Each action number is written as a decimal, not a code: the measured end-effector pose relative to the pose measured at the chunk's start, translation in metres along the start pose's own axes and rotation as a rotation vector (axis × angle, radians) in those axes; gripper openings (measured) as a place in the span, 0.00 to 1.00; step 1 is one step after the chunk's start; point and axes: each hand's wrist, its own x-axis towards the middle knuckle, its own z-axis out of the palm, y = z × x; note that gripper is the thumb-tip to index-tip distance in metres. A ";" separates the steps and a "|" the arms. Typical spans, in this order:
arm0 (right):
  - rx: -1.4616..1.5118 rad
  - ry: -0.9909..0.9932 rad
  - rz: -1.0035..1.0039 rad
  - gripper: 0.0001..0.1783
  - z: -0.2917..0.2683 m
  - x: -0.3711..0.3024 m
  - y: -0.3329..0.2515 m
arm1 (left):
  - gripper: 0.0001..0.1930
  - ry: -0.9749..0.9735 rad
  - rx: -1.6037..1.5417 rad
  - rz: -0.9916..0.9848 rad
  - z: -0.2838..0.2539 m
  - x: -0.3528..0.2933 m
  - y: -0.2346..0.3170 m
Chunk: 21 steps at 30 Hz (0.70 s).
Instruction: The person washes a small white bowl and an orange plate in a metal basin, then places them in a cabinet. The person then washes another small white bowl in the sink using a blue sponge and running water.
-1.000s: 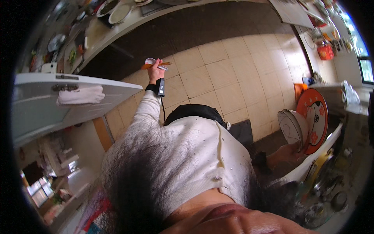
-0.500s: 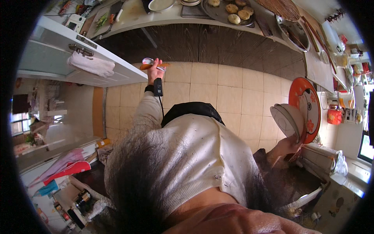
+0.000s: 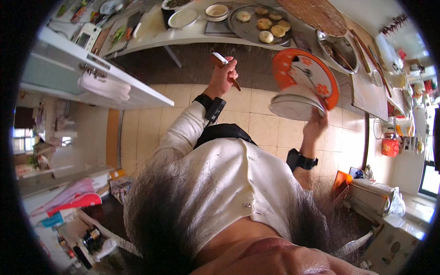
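My left hand [image 3: 222, 79] is closed round a white spoon [image 3: 219, 57] and a brown wooden utensil [image 3: 236, 85], whose ends stick out on both sides of the fist. Over on the right, my right hand [image 3: 316, 124] grips nested white bowls [image 3: 293, 109] tilted on their side. The same hand has an orange-rimmed plate [image 3: 283, 68] with a flower pattern, standing on edge just beyond the bowls. My right fingers are partly hidden behind the dishes. Both hands are in the air over the tiled floor, short of the counter [image 3: 201, 39].
Along the counter are a dark round pan [image 3: 250, 28] with several browned flatbreads, a white bowl [image 3: 183, 18], small stacked dishes [image 3: 216, 12] and a metal wok [image 3: 339, 52]. An open white door [image 3: 142, 91] juts in at the left, a towel [image 3: 103, 86] on its handle.
The counter has come nearer. My right hand has swung forward and inward with the bowls and plate. My left hand has moved right and slightly forward, its fist turned, still holding the utensils.
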 end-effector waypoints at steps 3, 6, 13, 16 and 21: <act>-0.260 0.029 0.073 0.17 0.020 0.013 0.016 | 0.14 -0.133 0.092 -0.040 0.037 0.016 0.000; -0.349 -0.011 0.079 0.14 0.038 0.022 0.021 | 0.23 -0.159 0.140 -0.080 0.058 0.021 0.001; -0.283 0.003 0.290 0.11 0.056 0.029 0.018 | 0.14 -0.195 0.332 -0.126 0.069 0.023 0.005; -0.255 0.013 0.318 0.11 0.052 0.029 0.021 | 0.16 -0.252 0.389 -0.169 0.066 0.032 0.010; -0.209 0.035 0.313 0.11 0.048 0.024 0.026 | 0.15 -0.286 0.435 -0.124 0.069 0.039 0.011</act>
